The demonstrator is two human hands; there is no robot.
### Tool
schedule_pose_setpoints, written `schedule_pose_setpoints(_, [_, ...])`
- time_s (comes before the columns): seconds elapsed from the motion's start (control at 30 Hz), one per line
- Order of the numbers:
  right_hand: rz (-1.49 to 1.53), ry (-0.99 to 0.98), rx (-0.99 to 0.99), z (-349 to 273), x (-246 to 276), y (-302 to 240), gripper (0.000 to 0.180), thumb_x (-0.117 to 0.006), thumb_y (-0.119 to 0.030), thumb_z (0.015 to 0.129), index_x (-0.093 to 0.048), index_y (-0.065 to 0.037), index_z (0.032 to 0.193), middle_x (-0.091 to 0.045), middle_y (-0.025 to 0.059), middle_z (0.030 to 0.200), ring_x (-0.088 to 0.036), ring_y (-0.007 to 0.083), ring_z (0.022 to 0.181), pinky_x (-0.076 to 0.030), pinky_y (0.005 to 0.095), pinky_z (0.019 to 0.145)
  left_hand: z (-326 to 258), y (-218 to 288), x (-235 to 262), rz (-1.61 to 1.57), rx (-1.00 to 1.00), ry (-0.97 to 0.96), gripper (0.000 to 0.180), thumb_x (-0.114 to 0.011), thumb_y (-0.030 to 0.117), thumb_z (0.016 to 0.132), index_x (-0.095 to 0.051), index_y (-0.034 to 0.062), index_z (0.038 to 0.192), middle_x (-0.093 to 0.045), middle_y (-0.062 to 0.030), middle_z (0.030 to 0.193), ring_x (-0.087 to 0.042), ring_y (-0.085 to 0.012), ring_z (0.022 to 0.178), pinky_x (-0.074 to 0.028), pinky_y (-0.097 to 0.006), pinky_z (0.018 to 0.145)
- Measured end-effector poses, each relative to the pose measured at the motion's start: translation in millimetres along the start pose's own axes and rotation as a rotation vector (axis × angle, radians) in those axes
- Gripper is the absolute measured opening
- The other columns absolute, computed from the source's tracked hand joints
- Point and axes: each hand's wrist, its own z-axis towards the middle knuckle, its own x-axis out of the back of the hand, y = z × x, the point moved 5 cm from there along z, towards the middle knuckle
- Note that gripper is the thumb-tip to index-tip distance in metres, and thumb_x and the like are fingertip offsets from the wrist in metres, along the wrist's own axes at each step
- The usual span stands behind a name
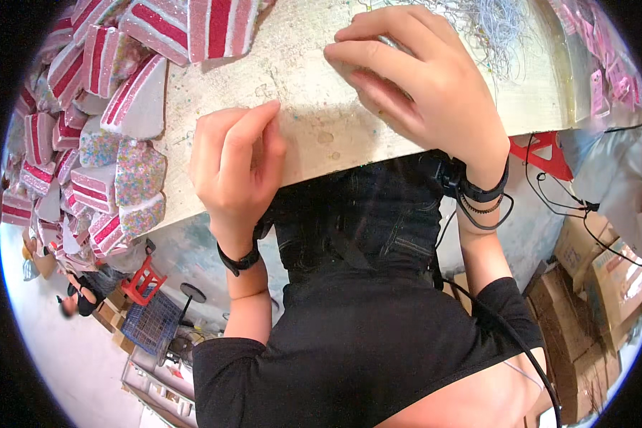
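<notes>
My left hand [237, 160] is above the front part of the pale worktable [299, 93], its fingers curled and thumb and forefinger brought close together. Farther right and higher, my right hand [428, 82] has its fingers bent toward the left, the thumb drawn in beneath the forefinger. Whatever either hand pinches is too small or hidden to make out. A heap of cake-slice-shaped pieces [134, 100], pink, red and white with glitter and coloured sprinkles, lies nearest my left hand. Beyond my right hand is a tangle of pale threads [496, 32].
Pink tags in clear plastic packing [606, 82] lie along the table's right side. Cardboard boxes [585, 299] stand on the floor at right, with black cables near them. A red stool [144, 282], a blue crate [150, 324] and another person [82, 296] are at lower left.
</notes>
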Motion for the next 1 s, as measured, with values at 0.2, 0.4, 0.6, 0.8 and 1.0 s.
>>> schedule_pose_setpoints(0.2, [0.003,0.019,0.013,0.7,0.8,0.1,0.023,-0.070,-0.007,0.079,-0.065,-0.003,0.101,-0.061,0.0088,0.097,-0.059,0.0265,0.091,-0.046,0.0362,0.080,0.7,2.8,0.3,0.009,-0.020,-0.013,0.028,-0.072,-0.008,0.070,-0.069,0.0042,0.095,-0.061,-0.0084,0.080,-0.059,-0.0245,0.069,-0.048,-0.034,0.063])
schedule_pose_setpoints(0.4, [0.015,0.017,-0.039,1.2,0.5,-0.3,0.023,-0.069,-0.007,0.080,-0.063,-0.003,0.102,-0.060,0.0094,0.096,-0.058,0.0275,0.087,-0.046,0.0360,0.078,0.4,2.7,0.2,0.014,-0.027,-0.009,0.028,-0.072,-0.008,0.070,-0.069,0.0044,0.095,-0.061,-0.0083,0.079,-0.059,-0.0245,0.069,-0.048,-0.034,0.062])
schedule_pose_setpoints(0.6, [-0.026,0.016,0.036,-3.0,-2.7,4.0,0.024,-0.069,-0.008,0.081,-0.063,-0.005,0.104,-0.059,0.0097,0.096,-0.058,0.0276,0.087,-0.046,0.0363,0.078,0.0,2.6,-1.7,0.002,-0.028,-0.011,0.029,-0.073,-0.008,0.070,-0.069,0.0048,0.096,-0.062,-0.0088,0.080,-0.059,-0.0250,0.070,-0.049,-0.034,0.063])
schedule_pose_setpoints(0.8, [-0.090,0.100,0.052,-5.5,-10.8,19.1,0.013,-0.065,-0.011,0.070,-0.060,-0.006,0.081,-0.058,0.0072,0.086,-0.060,0.0290,0.085,-0.048,0.0409,0.074,2.8,3.2,-4.0,-0.003,-0.010,-0.098,0.022,-0.069,-0.012,0.076,-0.068,-0.0017,0.096,-0.065,-0.0137,0.084,-0.062,-0.0252,0.073,-0.052,-0.033,0.068])
schedule_pose_setpoints(1.0, [-0.570,-0.059,-0.258,-7.8,-23.1,-37.1,0.032,-0.056,-0.019,0.079,-0.065,0.001,0.101,-0.059,0.0157,0.113,-0.051,0.0378,0.119,-0.042,0.0485,0.100,8.6,15.9,-0.6,-0.006,-0.038,-0.062,0.025,-0.067,-0.014,0.076,-0.068,-0.0027,0.098,-0.062,-0.0125,0.080,-0.058,-0.0253,0.070,-0.049,-0.034,0.064])
